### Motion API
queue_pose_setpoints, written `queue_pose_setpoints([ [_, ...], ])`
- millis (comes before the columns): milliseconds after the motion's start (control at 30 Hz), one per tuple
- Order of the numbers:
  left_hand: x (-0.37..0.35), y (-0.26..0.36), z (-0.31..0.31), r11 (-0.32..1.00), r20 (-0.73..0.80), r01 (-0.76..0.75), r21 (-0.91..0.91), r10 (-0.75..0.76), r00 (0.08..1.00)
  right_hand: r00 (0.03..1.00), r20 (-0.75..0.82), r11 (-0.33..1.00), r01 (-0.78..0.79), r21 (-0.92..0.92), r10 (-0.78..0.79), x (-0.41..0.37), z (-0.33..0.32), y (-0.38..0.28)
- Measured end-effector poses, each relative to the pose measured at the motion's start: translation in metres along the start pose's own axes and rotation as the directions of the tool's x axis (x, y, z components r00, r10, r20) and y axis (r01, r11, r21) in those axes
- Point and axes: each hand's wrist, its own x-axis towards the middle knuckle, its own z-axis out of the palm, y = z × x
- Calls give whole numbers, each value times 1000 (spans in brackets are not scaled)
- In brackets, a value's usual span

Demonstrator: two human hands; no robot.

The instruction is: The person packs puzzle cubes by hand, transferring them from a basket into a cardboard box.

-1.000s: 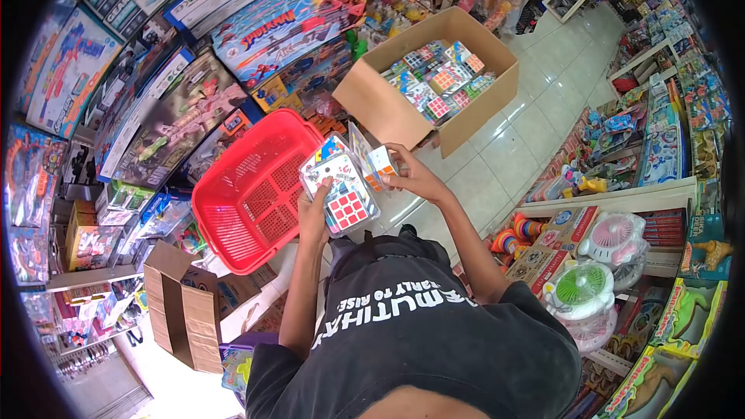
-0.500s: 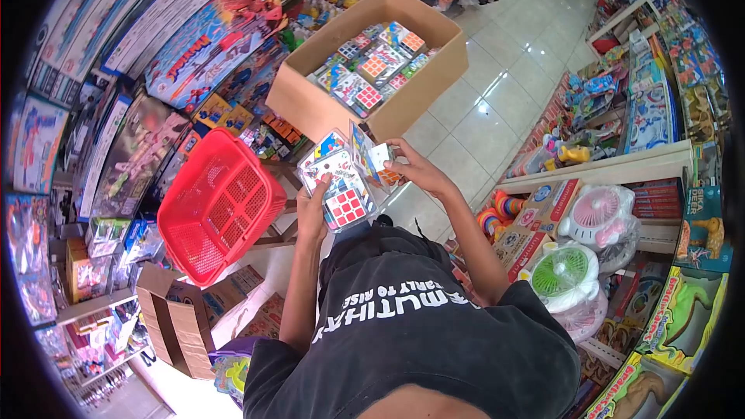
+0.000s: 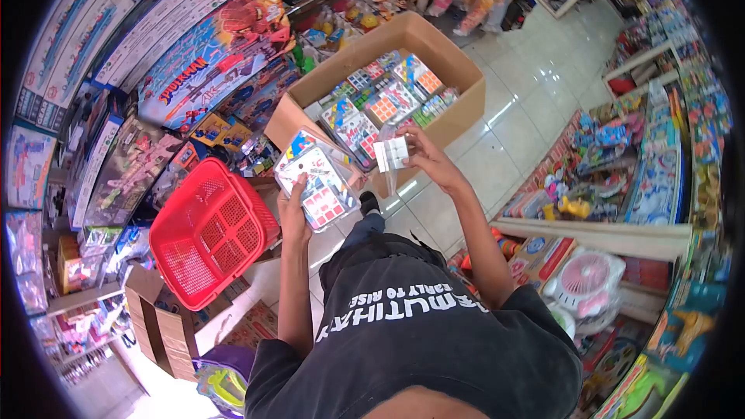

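Note:
My left hand (image 3: 293, 213) is closed around the edge of a packaged puzzle cube (image 3: 323, 206), its thumb lying across the clear front. A red-and-white face of that cube shows, and a second colourful pack seems to sit behind it. In my right hand (image 3: 428, 161) is another packaged puzzle cube (image 3: 392, 154), pinched at its side, with a white face turned towards me. The two packs are apart. Just beyond both hands stands an open cardboard box (image 3: 458, 77), holding several packaged puzzle cubes (image 3: 388, 105).
A red plastic basket (image 3: 252, 209) stands to the left, above an open brown carton (image 3: 147, 326). Toy shelves line both sides. A boxed toy fan (image 3: 583, 279) lies at the right, and tiled floor (image 3: 512, 109) runs beyond the box.
My right hand has drawn its pack away from the left hand's pack and turned it. The left hand's pack has shifted slightly left. The camera view has tilted.

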Motion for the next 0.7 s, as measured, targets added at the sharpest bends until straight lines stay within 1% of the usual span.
queue_pose_setpoints([
  [33,5,6,2,999,-36,-41,-32,40,999,1000,28,1000,-9,-4,9,17,-7,-3],
  [100,18,8,-9,991,-106,-119,-54,113,988,996,80,992,42,-117,-33,52,-18,-6],
  [167,25,13,-16,988,-157,-140,-68,128,979,994,103,990,33,-134,-19,83,-22,-11],
  [233,34,16,-17,982,-194,-167,-85,148,970,975,209,930,147,-338,-79,114,-27,-14],
  [267,37,17,-19,982,-206,-174,-79,155,966,970,218,901,187,-392,-106,128,-27,-13],
  [300,39,17,-20,982,-218,-176,-73,157,963,968,231,903,180,-390,-94,141,-27,-10],
  [333,41,15,-23,978,-222,-197,-74,176,959,936,313,811,304,-499,-158,154,-27,-8],
  [367,41,13,-25,978,-235,-196,-73,174,956,891,401,692,426,-582,-212,167,-27,-5],
  [400,42,14,-24,980,-255,-187,-75,162,953,876,443,581,464,-669,-189,180,-24,-2],
  [433,44,15,-23,981,-271,-178,-78,150,951,875,446,585,465,-665,-189,187,-21,2],
  [500,46,17,-18,982,-303,-170,-80,139,943,887,416,472,460,-752,-202,198,-13,9],
  [533,46,16,-17,981,-311,-176,-76,144,939,887,432,446,457,-770,-165,203,-9,8],
  [567,46,15,-16,981,-322,-182,-71,150,935,885,438,449,459,-767,-157,207,-7,10],
  [633,47,14,-19,982,-332,-178,-68,146,932,856,491,381,513,-769,-161,214,-3,17],
  [700,47,11,-21,981,-325,-187,-53,160,932,855,497,391,511,-765,-145,221,-2,33],
])
